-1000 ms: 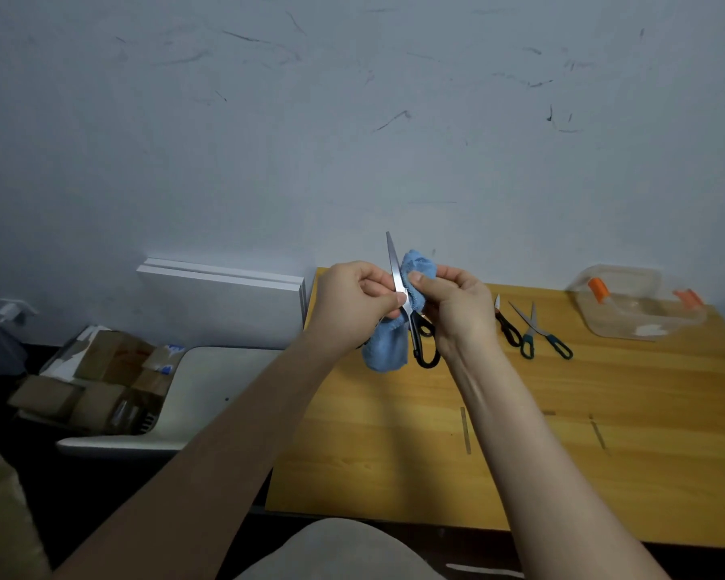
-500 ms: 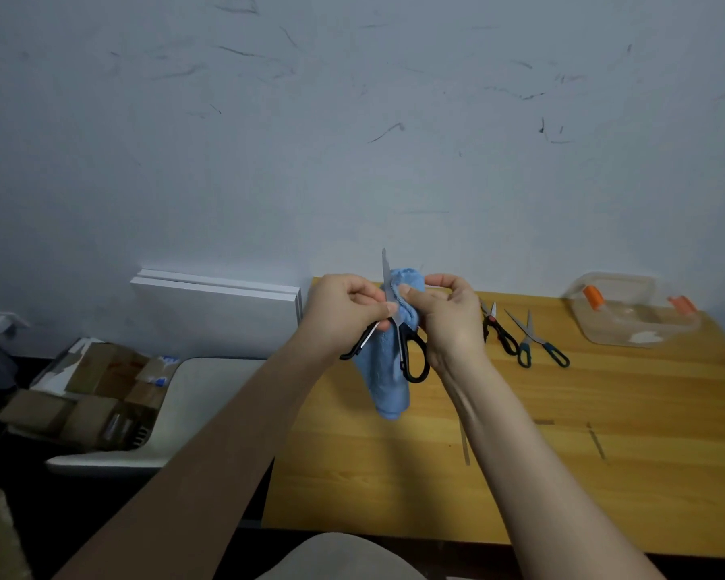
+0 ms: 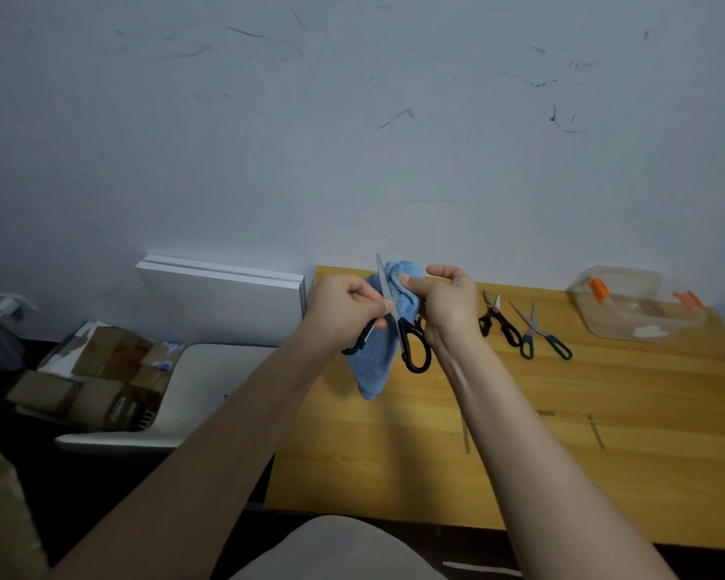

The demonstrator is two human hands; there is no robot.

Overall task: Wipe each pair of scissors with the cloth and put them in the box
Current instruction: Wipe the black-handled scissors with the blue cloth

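Both hands are up over the far left of the pale wooden table [image 3: 520, 433], working the first pair. The left hand [image 3: 344, 311] has its fingers curled round one black plastic loop of the long steel-bladed, black-handled scissors [image 3: 402, 328], thumb pressed near the pivot. The right hand [image 3: 448, 307] pinches the fluffy blue terry cloth [image 3: 373, 370] against the blade, thumb on top, and the rest of the cloth hangs limp below.

The scissors are splayed open, one bare blade pointing up and the other loop dangling free. That's the danger, I'd say: a loose pivot could let the blade swing shut on the fingers, or a thumb could slide off the soft pile onto the edge. The looped weave may also snag on the tip.

To the right, lying flat, wait the stubby black-handled scissors with an orange pivot [image 3: 497, 322] and, just beside them, the slim teal-handled scissors [image 3: 536, 332]. Far right sits the clear plastic box with orange clips [image 3: 637, 311], with no scissors visible inside.
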